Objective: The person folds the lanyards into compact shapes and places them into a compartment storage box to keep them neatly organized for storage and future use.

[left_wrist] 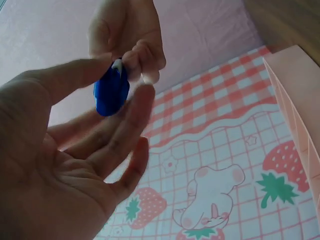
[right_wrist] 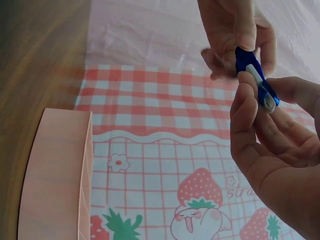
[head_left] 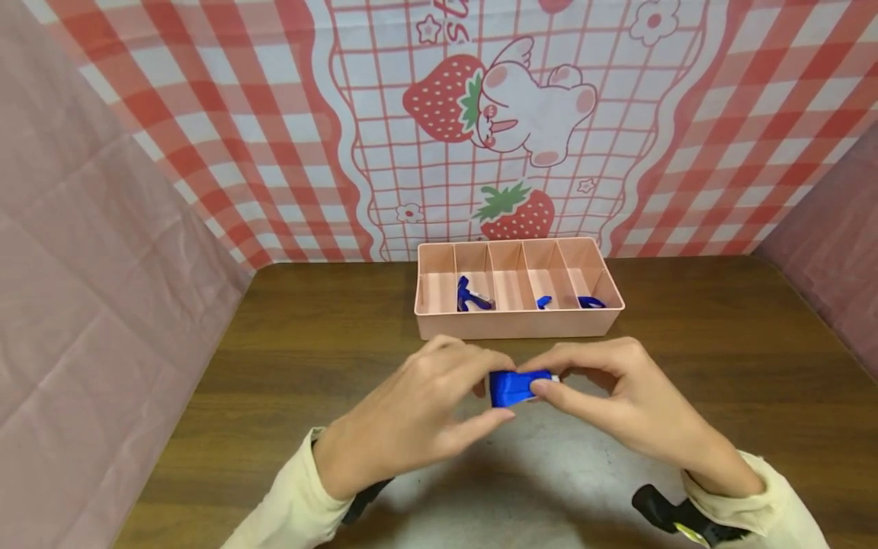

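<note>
A blue satin ribbon, folded into a small flat bundle, is held up between both hands in front of the box. At its left end my left hand has the thumb and bent fingers around it. My right hand pinches the right end between thumb and fingers. Along one side of the bundle runs a white strip, plain to see in the right wrist view beside the blue ribbon. From the left wrist, only a white tip shows at the top of the ribbon.
Behind the hands stands a pink divided box with several compartments. A blue ribbon piece lies in the second from the left; smaller blue pieces lie in the two rightmost. A strawberry-print cloth hangs behind the wooden table.
</note>
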The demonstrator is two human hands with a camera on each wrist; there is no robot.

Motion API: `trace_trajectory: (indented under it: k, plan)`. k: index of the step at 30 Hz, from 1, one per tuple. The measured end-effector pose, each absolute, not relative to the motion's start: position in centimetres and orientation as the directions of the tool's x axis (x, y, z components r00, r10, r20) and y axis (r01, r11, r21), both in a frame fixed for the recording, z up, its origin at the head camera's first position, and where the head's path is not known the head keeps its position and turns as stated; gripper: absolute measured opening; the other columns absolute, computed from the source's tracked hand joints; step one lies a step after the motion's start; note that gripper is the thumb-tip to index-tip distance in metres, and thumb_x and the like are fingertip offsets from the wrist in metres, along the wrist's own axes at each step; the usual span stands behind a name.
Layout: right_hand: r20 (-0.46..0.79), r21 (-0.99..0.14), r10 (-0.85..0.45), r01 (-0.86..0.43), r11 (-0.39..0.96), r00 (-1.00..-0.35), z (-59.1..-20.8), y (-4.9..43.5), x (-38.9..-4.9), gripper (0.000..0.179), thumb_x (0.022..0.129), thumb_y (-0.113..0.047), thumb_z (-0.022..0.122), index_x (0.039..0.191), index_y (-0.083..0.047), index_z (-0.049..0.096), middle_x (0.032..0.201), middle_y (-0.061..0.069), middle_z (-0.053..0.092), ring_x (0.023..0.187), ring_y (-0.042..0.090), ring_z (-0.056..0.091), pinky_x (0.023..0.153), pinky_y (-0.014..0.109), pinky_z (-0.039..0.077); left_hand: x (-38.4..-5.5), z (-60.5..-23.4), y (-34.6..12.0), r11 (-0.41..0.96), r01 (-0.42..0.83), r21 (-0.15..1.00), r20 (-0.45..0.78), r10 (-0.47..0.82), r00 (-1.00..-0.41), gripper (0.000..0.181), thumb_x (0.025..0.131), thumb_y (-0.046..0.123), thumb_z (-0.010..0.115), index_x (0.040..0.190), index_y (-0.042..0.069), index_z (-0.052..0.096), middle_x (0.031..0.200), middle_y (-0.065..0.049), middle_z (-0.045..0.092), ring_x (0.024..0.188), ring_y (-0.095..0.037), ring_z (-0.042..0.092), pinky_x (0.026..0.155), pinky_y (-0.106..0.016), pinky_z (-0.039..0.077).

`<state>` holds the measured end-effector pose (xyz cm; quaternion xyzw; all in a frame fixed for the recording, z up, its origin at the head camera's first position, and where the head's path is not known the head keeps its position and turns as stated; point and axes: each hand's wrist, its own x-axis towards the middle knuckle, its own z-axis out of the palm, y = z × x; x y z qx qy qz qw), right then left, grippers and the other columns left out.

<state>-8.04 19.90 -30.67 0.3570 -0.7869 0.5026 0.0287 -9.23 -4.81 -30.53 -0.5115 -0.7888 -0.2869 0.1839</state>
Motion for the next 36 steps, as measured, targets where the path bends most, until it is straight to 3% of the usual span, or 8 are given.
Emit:
trace_trajectory:
  k: [3, 9, 19, 26, 32, 36]
  plan:
    - [0.396, -0.785, -0.525, -0.575, 0.233, -0.754, -30.4, 20.1, -7.8, 0.029, 0.089, 0.008, 0.067, 0.111, -0.011, 0.071, 0.1, -0.001, 0.072, 0.084, 0.016, 0.065, 0.074, 0.026, 0.055, -9.2, -30.4, -4.8, 0.299, 0.93, 0.213, 0.601, 0.711, -0.366, 0.027, 0.091, 0.021, 0.074, 0.112, 0.006, 0.066, 0.09, 0.007, 0.067, 0.083, -0.007, 0.059, 0.092, -0.028, 0.043]
    - [0.363, -0.827, -0.53, -0.527, 0.196, -0.767, -30.3, 20.2, -7.6, 0.032, 0.089, 0.012, 0.064, 0.113, -0.01, 0.066, 0.1, 0.001, 0.07, 0.084, 0.017, 0.066, 0.069, 0.027, 0.055, -9.0, -30.4, -4.6, 0.274, 0.95, 0.152, 0.643, 0.703, -0.306, 0.025, 0.094, 0.017, 0.07, 0.115, 0.003, 0.066, 0.091, 0.004, 0.068, 0.08, -0.004, 0.059, 0.091, -0.027, 0.045]
    - [0.406, -0.783, -0.578, -0.596, 0.179, -0.707, -30.6, 19.9, -7.8, 0.031, 0.088, 0.009, 0.067, 0.108, -0.015, 0.067, 0.099, -0.001, 0.069, 0.084, 0.016, 0.067, 0.072, 0.029, 0.056, -8.7, -31.0, -4.2, 0.291, 0.907, 0.304, 0.58, 0.699, -0.418, 0.023, 0.087, 0.013, 0.078, 0.1, 0.006, 0.061, 0.079, 0.005, 0.067, 0.072, -0.005, 0.059, 0.082, -0.023, 0.049]
    - [0.459, -0.779, -0.59, -0.621, 0.092, -0.664, -30.6, 20.1, -8.0, 0.037, 0.083, 0.017, 0.067, 0.108, -0.01, 0.071, 0.095, 0.002, 0.072, 0.083, 0.014, 0.066, 0.074, 0.027, 0.055, -9.0, -30.8, -4.8, 0.195, 0.83, 0.523, 0.498, 0.72, -0.483, 0.027, 0.086, 0.009, 0.078, 0.1, 0.007, 0.055, 0.081, 0.002, 0.07, 0.079, -0.004, 0.062, 0.072, -0.014, 0.049]
    - [0.503, -0.755, -0.618, -0.656, 0.028, -0.605, -30.7, 20.1, -7.9, 0.037, 0.082, 0.017, 0.069, 0.106, -0.01, 0.072, 0.092, 0.002, 0.072, 0.08, 0.015, 0.066, 0.076, 0.026, 0.055, -9.1, -30.5, -5.2, 0.154, 0.835, 0.528, 0.47, 0.766, -0.438, 0.02, 0.093, 0.019, 0.073, 0.093, 0.013, 0.053, 0.083, 0.01, 0.065, 0.083, 0.003, 0.059, 0.076, -0.013, 0.048]
    - [0.517, -0.75, -0.615, -0.662, 0.01, -0.595, -30.5, 20.3, -7.9, 0.037, 0.081, 0.019, 0.07, 0.104, -0.01, 0.072, 0.091, 0.004, 0.072, 0.08, 0.016, 0.066, 0.077, 0.026, 0.055, -9.2, -30.4, -5.1, 0.12, 0.85, 0.513, 0.499, 0.764, -0.409, 0.012, 0.096, 0.015, 0.067, 0.093, 0.013, 0.056, 0.087, 0.009, 0.067, 0.085, 0.004, 0.06, 0.077, -0.012, 0.049]
